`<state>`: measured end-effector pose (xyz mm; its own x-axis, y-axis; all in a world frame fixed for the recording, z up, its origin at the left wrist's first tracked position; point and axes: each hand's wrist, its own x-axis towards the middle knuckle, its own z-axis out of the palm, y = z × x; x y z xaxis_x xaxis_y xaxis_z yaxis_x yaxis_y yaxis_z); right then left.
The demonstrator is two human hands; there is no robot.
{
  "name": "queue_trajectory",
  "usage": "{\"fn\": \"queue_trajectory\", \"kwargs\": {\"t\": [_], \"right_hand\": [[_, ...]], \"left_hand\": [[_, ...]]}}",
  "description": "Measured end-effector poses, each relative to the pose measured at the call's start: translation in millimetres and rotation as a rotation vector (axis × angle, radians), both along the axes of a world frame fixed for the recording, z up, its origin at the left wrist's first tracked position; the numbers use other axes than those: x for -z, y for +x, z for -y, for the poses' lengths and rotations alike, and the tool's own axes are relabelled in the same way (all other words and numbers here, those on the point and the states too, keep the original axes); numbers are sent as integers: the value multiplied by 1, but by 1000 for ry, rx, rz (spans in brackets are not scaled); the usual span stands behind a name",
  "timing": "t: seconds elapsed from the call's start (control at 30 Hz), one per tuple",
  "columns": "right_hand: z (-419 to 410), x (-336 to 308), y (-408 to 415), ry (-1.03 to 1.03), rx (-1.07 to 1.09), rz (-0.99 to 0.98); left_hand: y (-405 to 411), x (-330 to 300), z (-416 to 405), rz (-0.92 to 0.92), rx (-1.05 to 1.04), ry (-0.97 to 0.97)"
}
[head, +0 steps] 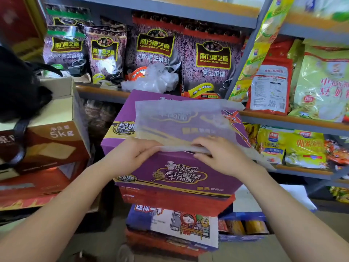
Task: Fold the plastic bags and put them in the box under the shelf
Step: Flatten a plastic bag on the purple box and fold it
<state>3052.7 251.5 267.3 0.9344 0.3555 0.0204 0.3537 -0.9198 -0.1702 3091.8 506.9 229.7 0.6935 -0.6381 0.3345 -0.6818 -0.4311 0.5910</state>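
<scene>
We stand at stocked shop shelving [190, 17]. A purple noodle carton [175, 171] tops a stack of cartons and serves as our worktop. The translucent plastic bag [181, 121] lies flat on it, long axis left to right. Our left hand [132, 154] and right hand [219, 156] pinch its folded near edge.

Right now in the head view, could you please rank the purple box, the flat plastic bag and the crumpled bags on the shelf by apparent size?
1. purple box
2. flat plastic bag
3. crumpled bags, though farther away, so unsure.
</scene>
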Motion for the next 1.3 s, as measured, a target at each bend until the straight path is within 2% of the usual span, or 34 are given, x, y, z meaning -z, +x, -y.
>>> {"fn": "queue_trajectory", "kwargs": {"t": [0.1, 0.17, 0.23, 0.3, 0.37, 0.57, 0.67, 0.7, 0.73, 0.83, 0.9, 0.97, 1.07, 1.3], "right_hand": [[-4, -18, 0, 51, -29, -113], [-9, -30, 7, 111, -40, -186], [-13, -39, 17, 162, -57, -199], [-13, -44, 33, 196, -24, -204], [-10, -47, 51, 180, 4, -205], [-9, -46, 108, -107, 70, -144], [-15, -31, 131, -157, 110, -163], [-18, -26, 135, -150, 114, -169], [-19, -21, 139, -144, 116, -169], [-23, -12, 143, -143, 150, -130], [-23, -6, 142, -166, 186, -92], [-24, 0, 140, -190, 204, -51], [-21, 5, 140, -137, 231, -44], [-20, 9, 145, 99, 414, -47]], "left_hand": [[-12, -12, -3, -77, -201, -338], [-15, -19, -3, -221, -287, -623], [-13, -25, -6, -375, -264, -712], [-7, -28, -9, -430, -238, -593], [6, -26, -13, -409, -261, -417], [54, -20, -9, -377, -515, -108], [65, -22, 0, -340, -591, 90], [67, -23, 2, -292, -602, 143], [68, -23, 3, -156, -608, 211], [74, -17, 13, 347, -451, 396], [80, -13, 26, 441, -305, 432], [87, -11, 37, 280, -194, 453], [93, -1, 41, 121, -163, 544], [96, 0, 32, 81, -221, 606]]}}
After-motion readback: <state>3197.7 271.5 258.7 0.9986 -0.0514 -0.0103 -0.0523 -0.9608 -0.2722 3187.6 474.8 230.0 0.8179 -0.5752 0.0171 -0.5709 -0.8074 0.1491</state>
